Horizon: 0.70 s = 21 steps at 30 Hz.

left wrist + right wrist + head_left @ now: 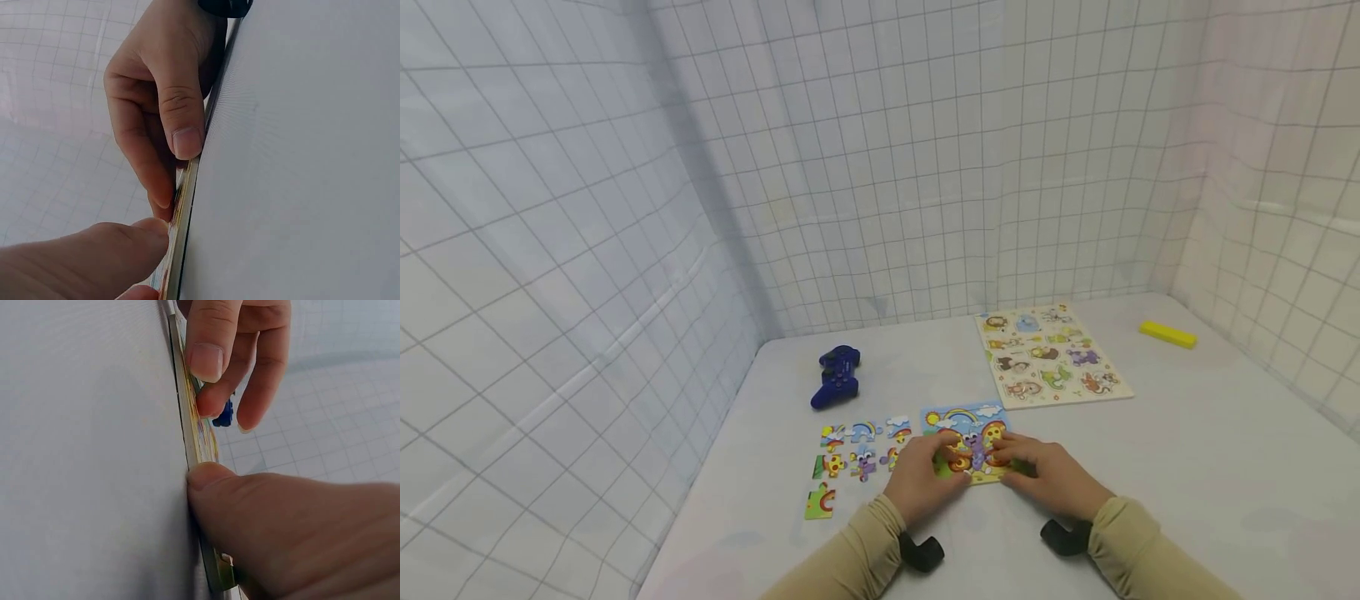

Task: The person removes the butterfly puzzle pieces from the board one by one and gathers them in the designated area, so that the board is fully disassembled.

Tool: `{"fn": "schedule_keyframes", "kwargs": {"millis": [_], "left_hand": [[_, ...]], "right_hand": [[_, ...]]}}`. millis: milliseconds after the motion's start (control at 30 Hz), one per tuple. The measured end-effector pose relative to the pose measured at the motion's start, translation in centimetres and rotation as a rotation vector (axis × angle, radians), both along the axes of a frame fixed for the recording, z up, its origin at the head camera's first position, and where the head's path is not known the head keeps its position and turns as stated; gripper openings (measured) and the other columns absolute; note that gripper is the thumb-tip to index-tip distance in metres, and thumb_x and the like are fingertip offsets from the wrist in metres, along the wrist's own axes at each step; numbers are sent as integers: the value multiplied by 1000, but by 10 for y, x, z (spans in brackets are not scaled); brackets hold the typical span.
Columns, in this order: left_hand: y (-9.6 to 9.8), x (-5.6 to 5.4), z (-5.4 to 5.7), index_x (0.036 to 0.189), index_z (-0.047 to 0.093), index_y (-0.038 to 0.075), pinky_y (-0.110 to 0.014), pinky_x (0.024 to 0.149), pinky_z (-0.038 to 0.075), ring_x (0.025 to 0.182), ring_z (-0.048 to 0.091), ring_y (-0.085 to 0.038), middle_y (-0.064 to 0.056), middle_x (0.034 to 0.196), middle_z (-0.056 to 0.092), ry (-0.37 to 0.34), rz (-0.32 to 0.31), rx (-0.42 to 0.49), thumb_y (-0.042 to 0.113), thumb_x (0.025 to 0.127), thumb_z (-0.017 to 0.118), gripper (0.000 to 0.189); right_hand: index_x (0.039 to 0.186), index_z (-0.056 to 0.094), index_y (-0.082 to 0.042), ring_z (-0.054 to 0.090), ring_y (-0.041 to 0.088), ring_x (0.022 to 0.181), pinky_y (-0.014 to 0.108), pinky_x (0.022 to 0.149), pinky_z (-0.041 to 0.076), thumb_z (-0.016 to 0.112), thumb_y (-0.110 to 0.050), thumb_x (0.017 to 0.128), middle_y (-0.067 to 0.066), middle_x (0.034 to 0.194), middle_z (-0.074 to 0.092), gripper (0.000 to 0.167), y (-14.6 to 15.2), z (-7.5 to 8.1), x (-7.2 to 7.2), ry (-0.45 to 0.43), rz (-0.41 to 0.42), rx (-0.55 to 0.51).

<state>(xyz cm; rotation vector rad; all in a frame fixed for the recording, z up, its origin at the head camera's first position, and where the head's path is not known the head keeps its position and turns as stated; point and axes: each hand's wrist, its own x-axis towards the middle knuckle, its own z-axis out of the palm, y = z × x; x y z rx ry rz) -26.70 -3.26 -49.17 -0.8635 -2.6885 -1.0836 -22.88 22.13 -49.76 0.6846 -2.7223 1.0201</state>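
Observation:
A butterfly jigsaw puzzle [970, 415] in a flat board lies on the white table, its sun, rainbow and cloud along the far side. Over its left part, my left hand [925, 479] rests with thumb and fingers bent and spread apart. My right hand [1056, 479] is at its right part, fingertips on the picture and thumb by the near edge. The right wrist view shows the board's edge [187, 419] from the side, with a green bit [226, 575] at its lower end. Whether either hand pinches a piece is hidden.
Loose jigsaw pieces [863, 462] lie in rows left of the puzzle, some partly behind my left hand. A blue game controller [837, 377] sits behind them. Further back right are an animal puzzle board [1052, 354] and a yellow block [1167, 335]. Gridded white curtains surround the table.

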Motion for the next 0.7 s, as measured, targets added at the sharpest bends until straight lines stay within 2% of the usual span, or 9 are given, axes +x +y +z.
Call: {"fn": "schedule_keyframes", "kwargs": {"millis": [233, 567, 700], "left_hand": [[2, 3, 2, 133, 64, 13, -39, 101, 47, 112, 63, -18, 7, 104, 79, -25, 22, 35, 25, 85, 82, 53], [0, 5, 3, 135, 63, 15, -47, 111, 43, 123, 64, -21, 4, 111, 78, -175, 17, 154, 26, 87, 82, 52], [0, 4, 1, 133, 64, 14, -43, 110, 44, 120, 66, -19, 4, 113, 77, -151, 1, 187, 22, 87, 83, 50]], "right_hand": [[120, 75, -22, 55, 35, 137, 57, 111, 42, 75, -19, 94, 5, 140, 66, 26, 0, 1, 0, 2, 1, 6], [120, 76, -21, 55, 36, 137, 57, 111, 42, 75, -18, 93, 6, 140, 66, 26, -1, 2, 1, -3, -3, 12], [121, 75, -22, 55, 36, 137, 57, 111, 42, 75, -20, 94, 6, 141, 65, 27, -1, 3, 1, -10, -2, 16]]}}
